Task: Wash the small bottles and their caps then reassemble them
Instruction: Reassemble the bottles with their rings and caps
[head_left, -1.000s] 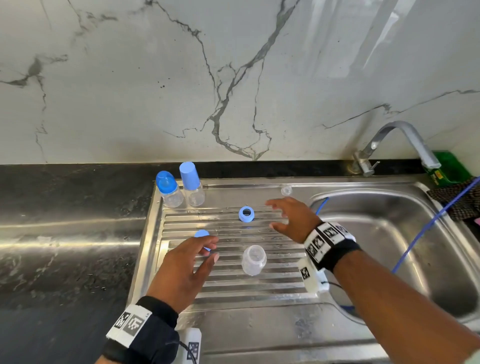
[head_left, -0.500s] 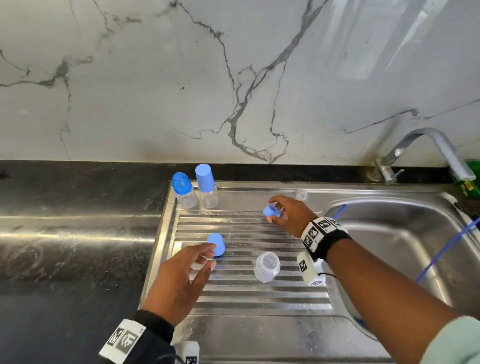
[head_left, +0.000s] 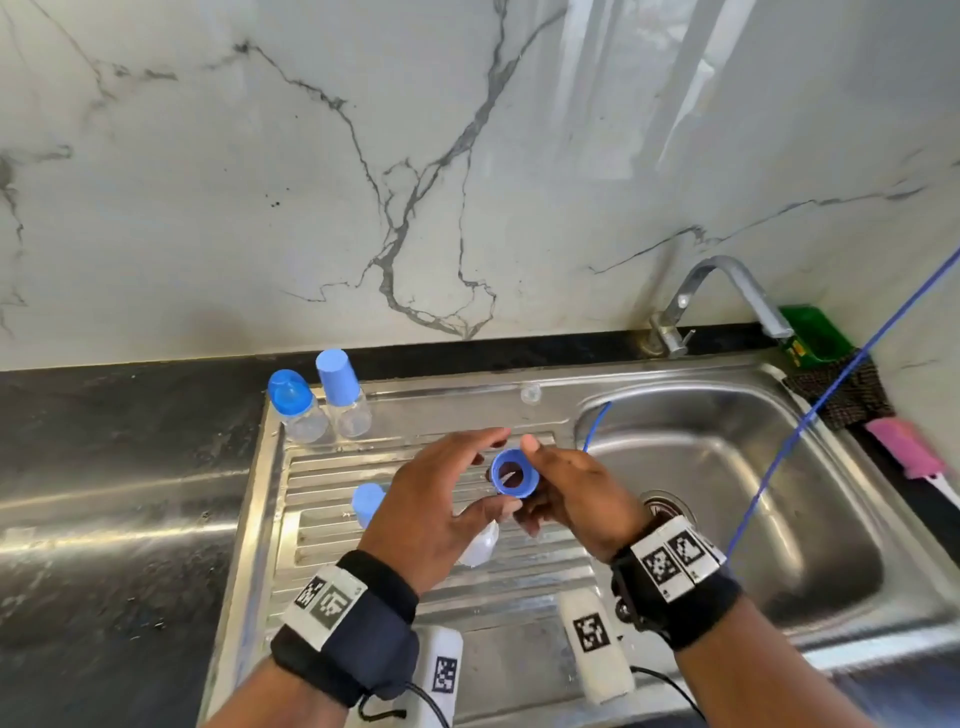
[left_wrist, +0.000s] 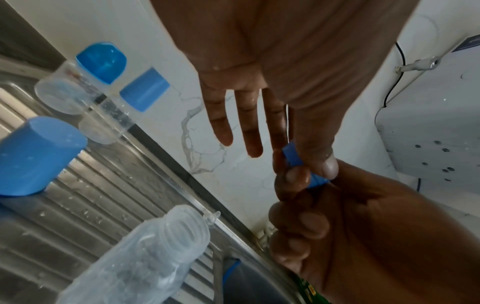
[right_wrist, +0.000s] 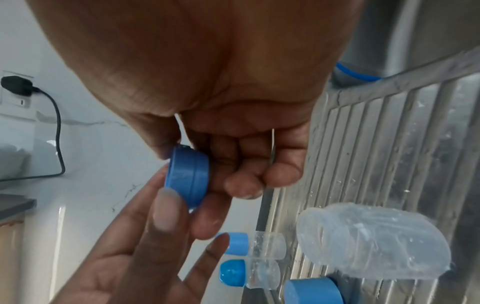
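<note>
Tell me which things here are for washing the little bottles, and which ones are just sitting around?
For the job:
- blue ring cap, held by the right hand and left hand
- open clear bottle lying on the drainboard
- loose blue cap
- two capped bottles
- tap

Just lying about:
- green container
- pink brush
- dark cloth

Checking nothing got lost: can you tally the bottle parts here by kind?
Capped bottles: 2
Open bottle: 1
Loose blue cap: 1
Blue ring, pinched by left hand and right hand: 1
Small clear piece: 1
Total: 6
</note>
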